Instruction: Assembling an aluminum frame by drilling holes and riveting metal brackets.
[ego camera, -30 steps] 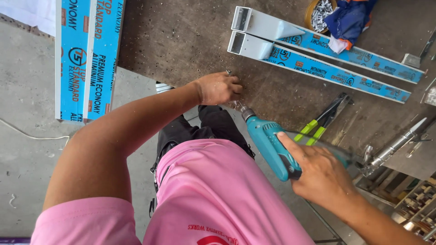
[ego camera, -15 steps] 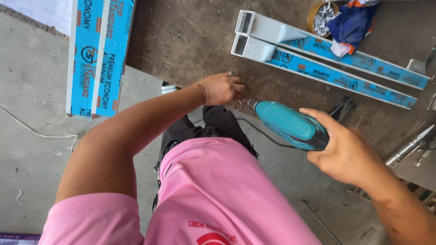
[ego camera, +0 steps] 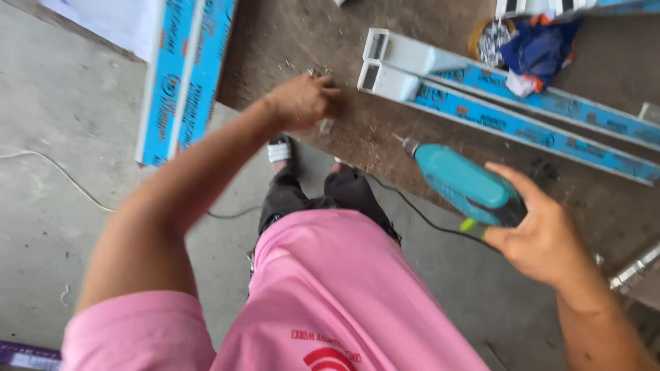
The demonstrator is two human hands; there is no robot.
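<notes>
Left hand [ego camera: 302, 102]: fingers together on a small metal piece [ego camera: 326, 126], pressed to the counter [ego camera: 289, 41] edge.
Right hand [ego camera: 543, 233]: clamped on the blue drill [ego camera: 467, 184], tip off the piece.
Progress: shavings lie around; drilling paused, judging by the gap.

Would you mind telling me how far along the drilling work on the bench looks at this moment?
Done: metal shavings scattered on the workbench suggest some drilling already happened. In hand: the right hand holds the teal drill off the surface, while the left hand rests on a small piece at the bench edge. Left: two film-wrapped aluminium profiles lie beside them, untouched.
</notes>
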